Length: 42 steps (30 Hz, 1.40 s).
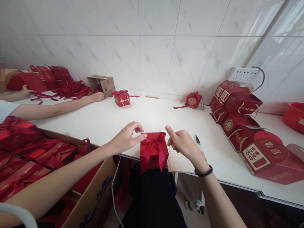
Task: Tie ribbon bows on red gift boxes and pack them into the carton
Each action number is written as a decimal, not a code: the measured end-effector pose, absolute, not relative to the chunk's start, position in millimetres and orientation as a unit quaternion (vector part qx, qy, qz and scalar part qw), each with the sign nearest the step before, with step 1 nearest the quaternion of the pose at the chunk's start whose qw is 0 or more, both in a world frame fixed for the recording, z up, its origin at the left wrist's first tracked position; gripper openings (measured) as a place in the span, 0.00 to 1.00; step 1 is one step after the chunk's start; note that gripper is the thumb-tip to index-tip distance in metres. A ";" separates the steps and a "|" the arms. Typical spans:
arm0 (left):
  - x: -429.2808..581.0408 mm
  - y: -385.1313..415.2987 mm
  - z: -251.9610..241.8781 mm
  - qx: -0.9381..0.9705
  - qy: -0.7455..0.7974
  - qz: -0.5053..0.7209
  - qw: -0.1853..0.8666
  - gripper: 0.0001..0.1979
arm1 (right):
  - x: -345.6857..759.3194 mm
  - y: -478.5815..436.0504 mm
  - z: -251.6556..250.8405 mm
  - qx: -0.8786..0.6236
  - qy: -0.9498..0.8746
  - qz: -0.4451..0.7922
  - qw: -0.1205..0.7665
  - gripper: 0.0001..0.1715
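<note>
A red gift box [149, 159] with a dark red ribbon bow [154, 144] stands at the table's front edge, right before me. The bow's two tails hang down its front. My left hand [127, 137] is at the box's upper left, thumb and index finger apart, the thumb tip at the bow's left loop. On the other side my right hand [182, 142] hovers beside the right loop, index finger stretched out and the other fingers bent; I see nothing in it. Under that hand lies a sheet of handwritten paper [181, 163], with a black pen [197, 139] beside it.
Red gift boxes [242, 132] with rope handles line the right side, near a red basin [299, 118]. Two small boxes [122, 99] stand toward the wall. A carton [94, 192] of ribboned boxes is at lower left. A co-worker's arm [55, 105] reaches across the left.
</note>
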<state>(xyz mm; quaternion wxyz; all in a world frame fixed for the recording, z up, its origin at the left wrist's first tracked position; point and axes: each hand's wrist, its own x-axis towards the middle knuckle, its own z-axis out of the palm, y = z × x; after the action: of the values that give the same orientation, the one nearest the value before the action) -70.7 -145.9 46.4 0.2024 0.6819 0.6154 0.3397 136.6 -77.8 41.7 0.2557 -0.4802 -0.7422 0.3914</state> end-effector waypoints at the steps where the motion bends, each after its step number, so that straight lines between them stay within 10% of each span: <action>1: -71.8 -148.2 46.4 0.680 0.623 0.322 0.214 0.12 | 128.3 -76.2 42.9 -0.480 -0.749 0.379 0.254 0.39; 13: -57.8 -151.8 31.3 0.500 0.611 0.411 0.455 0.18 | 125.2 -80.2 15.9 -0.401 -0.745 0.427 0.320 0.15; 30: -47.9 -156.7 -4.9 0.482 0.581 0.524 0.396 0.20 | 121.8 -106.6 -10.7 -0.344 -0.649 0.484 0.477 0.17; 42: -47.4 -155.2 -3.4 0.460 0.564 0.544 0.418 0.20 | 121.6 -90.9 9.7 -0.425 -0.690 0.449 0.376 0.24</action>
<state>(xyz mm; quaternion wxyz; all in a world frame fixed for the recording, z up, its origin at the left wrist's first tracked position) -47.4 -155.2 -3.4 0.4176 0.4602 0.5638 0.5440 121.6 -90.9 9.7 0.3759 -0.4250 -0.6902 0.4491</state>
